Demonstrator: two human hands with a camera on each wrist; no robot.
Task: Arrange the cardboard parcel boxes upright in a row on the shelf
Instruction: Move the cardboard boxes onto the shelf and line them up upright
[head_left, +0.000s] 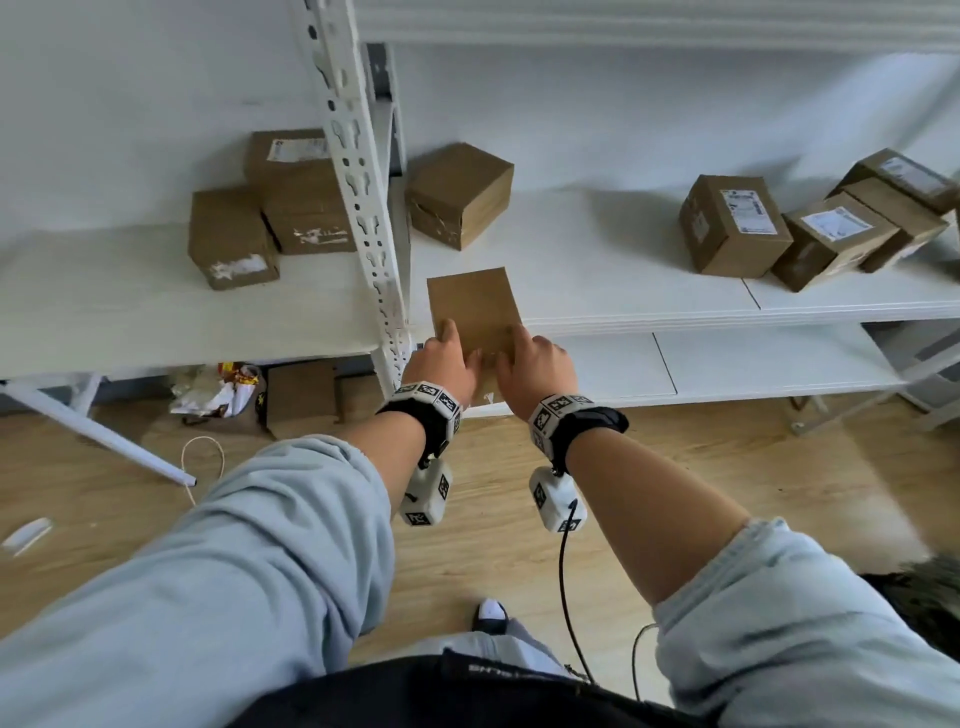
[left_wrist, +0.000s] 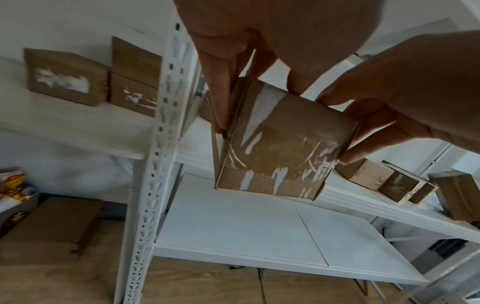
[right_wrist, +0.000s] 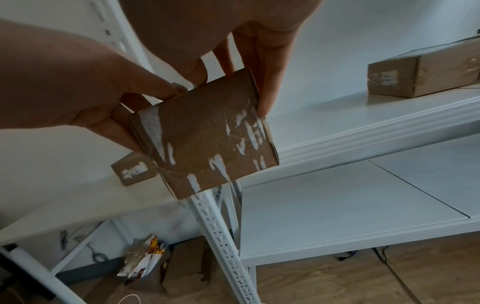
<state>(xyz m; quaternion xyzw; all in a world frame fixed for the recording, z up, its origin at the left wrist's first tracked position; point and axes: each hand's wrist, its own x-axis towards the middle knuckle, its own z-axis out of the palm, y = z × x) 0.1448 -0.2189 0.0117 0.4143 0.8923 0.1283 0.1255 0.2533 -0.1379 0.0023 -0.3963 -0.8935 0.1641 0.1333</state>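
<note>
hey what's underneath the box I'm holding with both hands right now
The held box, in both the left hand and the right hand, hangs in the air. Below it lie the shelf edge and the lower shelf board. Nothing supports it from below.

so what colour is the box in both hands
Brown cardboard box with white torn-label streaks, clearest in the left wrist view.

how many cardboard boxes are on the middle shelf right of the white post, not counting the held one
4: one box near the post, and a cluster at the right: a labelled box, one beside it, and one behind. More may be hidden past the right frame edge.
</note>
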